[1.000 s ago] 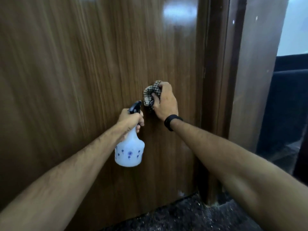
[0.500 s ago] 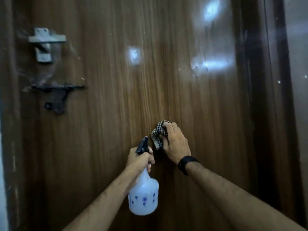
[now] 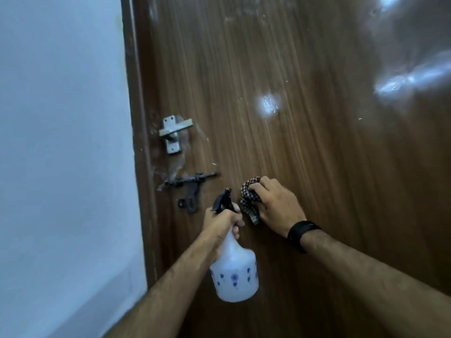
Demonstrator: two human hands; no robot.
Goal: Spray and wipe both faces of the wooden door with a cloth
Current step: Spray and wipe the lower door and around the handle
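Two hands work one wooden door (image 3: 305,142), seen from a head-worn camera. The right hand (image 3: 275,208) presses a single bunched checked cloth (image 3: 249,203) flat against the brown panel, fingers curled over the fabric and a black wristband (image 3: 301,234) just behind it. Just to its left, the left hand (image 3: 222,223) grips the neck of one white spray bottle (image 3: 234,274), printed with small blue flowers, its black trigger head (image 3: 223,201) rising above the knuckles and angled toward the door; what the bottle holds cannot be made out through the frosted plastic. Two fittings sit on the door beyond the left hand: one dark sliding bolt (image 3: 190,185) close above and to its left, and one pale metal latch (image 3: 173,134) higher up. A pale blue wall (image 3: 61,142) fills the view left of the door's edge. Light glints on the panel above the right hand.
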